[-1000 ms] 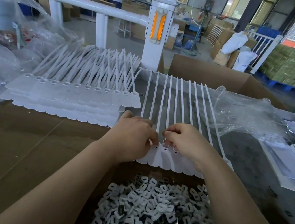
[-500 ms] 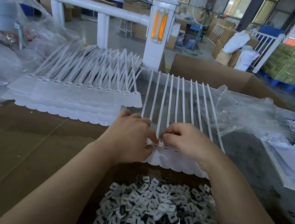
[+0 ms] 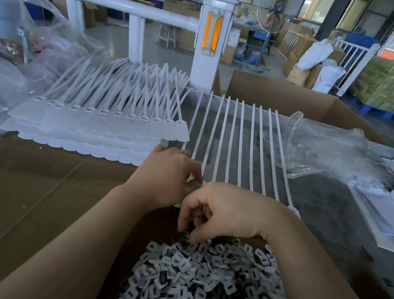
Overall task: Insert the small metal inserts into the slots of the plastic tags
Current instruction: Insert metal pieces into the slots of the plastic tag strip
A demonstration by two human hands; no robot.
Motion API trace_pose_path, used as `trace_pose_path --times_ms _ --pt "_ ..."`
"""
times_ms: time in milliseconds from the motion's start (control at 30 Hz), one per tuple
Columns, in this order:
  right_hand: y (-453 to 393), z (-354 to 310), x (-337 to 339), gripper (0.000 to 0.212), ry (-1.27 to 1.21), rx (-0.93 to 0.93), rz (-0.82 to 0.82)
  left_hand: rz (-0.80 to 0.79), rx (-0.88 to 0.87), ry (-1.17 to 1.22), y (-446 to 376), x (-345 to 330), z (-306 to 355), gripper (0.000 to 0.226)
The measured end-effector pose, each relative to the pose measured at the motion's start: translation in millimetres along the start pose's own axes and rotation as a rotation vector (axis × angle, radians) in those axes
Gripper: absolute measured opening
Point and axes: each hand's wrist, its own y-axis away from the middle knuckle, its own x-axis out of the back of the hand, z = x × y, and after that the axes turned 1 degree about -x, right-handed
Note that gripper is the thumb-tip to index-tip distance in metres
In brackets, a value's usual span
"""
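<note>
A row of white plastic tags (image 3: 232, 141) lies in front of me, their long tails pointing away; my hands hide most of the tag heads. My left hand (image 3: 170, 178) rests on the row's left end, its fingers curled onto a tag head. My right hand (image 3: 222, 213) reaches down over the near edge of the row, fingertips curled and touching the top of a heap of small metal inserts (image 3: 207, 285) in a cardboard box (image 3: 109, 225). Whether it pinches an insert is hidden.
Stacked white tags (image 3: 98, 120) lie fanned out at the left on the brown table. Crumpled clear plastic bags (image 3: 327, 150) lie at the right, more at the far left. An open cardboard box (image 3: 287, 96) and a white railing post (image 3: 213, 37) stand behind.
My right hand has left the tag heads and dropped toward me onto the heap of inserts. My left hand stays on the row of tags.
</note>
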Motion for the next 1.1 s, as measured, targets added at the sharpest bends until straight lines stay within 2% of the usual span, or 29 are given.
trace_pose_path --times_ms 400,700,967,1033,1100 --pt "-0.1 -6.3 -2.9 0.013 0.032 -0.009 -0.016 0.033 0.027 0.122 -0.7 -2.6 0.4 0.013" --pt "9.5 -0.6 4.1 0.01 -0.136 0.014 -0.033 0.025 0.056 0.157 -1.0 -2.6 1.8 0.012" --pt "12.5 1.0 6.2 0.008 -0.157 0.023 -0.039 0.024 0.06 0.173 -0.6 -3.5 1.8 0.011" --pt "13.4 0.6 7.5 0.008 -0.17 0.029 -0.022 0.022 0.063 0.18 -0.7 -3.3 1.5 0.011" --pt "13.6 3.0 8.7 0.009 -0.217 0.033 0.062 0.02 0.076 0.198 -1.0 -3.0 0.8 0.011"
